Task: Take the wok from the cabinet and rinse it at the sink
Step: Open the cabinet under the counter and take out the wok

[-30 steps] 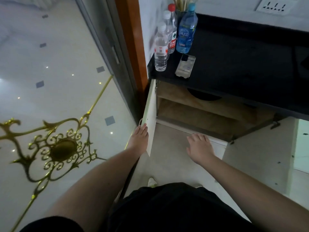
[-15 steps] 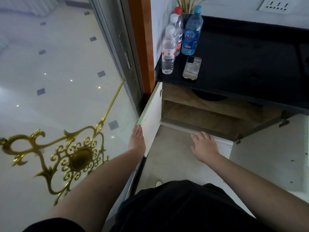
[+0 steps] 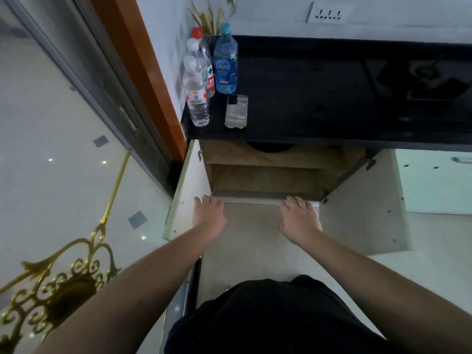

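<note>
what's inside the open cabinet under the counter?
On the upper shelf of the cabinet, a dark rounded object shows, mostly covered by the countertop; possibly the wok. The lower shelf's visible part looks bare; its depths are hidden.

Black worktop (image 3: 319, 98): at its left end, three clear water bottles (image 3: 198, 98), one blue bottle (image 3: 225, 67), a holder of chopsticks (image 3: 208, 20) behind them; a phone (image 3: 236, 111) lying flat just beside the bottles.
</note>
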A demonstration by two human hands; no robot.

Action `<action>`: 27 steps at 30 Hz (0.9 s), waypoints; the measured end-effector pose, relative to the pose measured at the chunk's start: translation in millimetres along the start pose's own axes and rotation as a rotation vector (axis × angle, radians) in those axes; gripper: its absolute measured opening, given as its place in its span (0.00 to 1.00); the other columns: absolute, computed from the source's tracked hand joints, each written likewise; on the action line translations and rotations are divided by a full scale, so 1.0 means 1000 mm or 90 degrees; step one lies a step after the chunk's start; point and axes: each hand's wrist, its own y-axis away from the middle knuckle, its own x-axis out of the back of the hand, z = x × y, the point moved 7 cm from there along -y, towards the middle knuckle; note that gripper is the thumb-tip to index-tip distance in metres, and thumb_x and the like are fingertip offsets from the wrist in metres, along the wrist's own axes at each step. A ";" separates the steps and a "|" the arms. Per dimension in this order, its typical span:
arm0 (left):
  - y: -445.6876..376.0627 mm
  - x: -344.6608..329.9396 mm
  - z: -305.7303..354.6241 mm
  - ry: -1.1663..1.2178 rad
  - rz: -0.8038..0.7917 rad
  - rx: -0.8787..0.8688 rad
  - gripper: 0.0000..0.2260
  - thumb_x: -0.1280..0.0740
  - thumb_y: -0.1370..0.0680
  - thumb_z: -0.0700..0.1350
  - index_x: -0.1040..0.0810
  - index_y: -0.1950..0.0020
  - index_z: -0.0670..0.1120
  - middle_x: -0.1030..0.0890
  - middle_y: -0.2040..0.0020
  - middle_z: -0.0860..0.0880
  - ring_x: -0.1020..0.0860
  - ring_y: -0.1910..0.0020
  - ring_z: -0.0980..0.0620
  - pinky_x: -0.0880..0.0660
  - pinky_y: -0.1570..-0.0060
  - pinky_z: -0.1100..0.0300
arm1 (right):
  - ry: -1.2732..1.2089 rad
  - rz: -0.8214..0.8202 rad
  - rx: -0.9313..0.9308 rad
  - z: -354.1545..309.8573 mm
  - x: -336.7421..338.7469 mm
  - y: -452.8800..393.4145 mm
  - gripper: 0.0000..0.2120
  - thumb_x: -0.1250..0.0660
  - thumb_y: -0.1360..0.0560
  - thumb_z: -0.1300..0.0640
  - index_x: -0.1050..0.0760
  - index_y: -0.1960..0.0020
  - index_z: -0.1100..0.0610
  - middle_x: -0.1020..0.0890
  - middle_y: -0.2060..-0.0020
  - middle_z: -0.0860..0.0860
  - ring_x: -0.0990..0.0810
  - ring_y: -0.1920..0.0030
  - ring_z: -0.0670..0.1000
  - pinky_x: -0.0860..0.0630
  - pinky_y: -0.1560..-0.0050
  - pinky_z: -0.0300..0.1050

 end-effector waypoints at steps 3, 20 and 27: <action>-0.010 0.026 0.027 0.061 0.073 -0.061 0.22 0.51 0.19 0.54 0.32 0.30 0.45 0.27 0.34 0.42 0.31 0.34 0.42 0.35 0.35 0.45 | -0.031 0.022 -0.032 0.021 0.006 0.008 0.27 0.44 0.21 0.51 0.45 0.23 0.54 0.40 0.24 0.56 0.44 0.24 0.57 0.45 0.26 0.53; -0.061 0.151 0.147 0.109 0.176 -0.191 0.28 0.55 0.19 0.61 0.46 0.21 0.50 0.43 0.22 0.45 0.45 0.23 0.45 0.45 0.27 0.47 | -0.133 0.121 -0.143 0.138 0.037 -0.006 0.31 0.46 0.19 0.44 0.51 0.21 0.54 0.45 0.22 0.53 0.48 0.23 0.54 0.50 0.24 0.50; -0.098 0.158 0.162 0.128 0.138 -0.125 0.29 0.55 0.19 0.62 0.47 0.21 0.51 0.44 0.21 0.47 0.46 0.22 0.46 0.46 0.26 0.48 | -0.165 0.105 -0.094 0.164 0.034 -0.057 0.31 0.47 0.19 0.44 0.52 0.21 0.54 0.46 0.22 0.53 0.49 0.22 0.54 0.52 0.24 0.50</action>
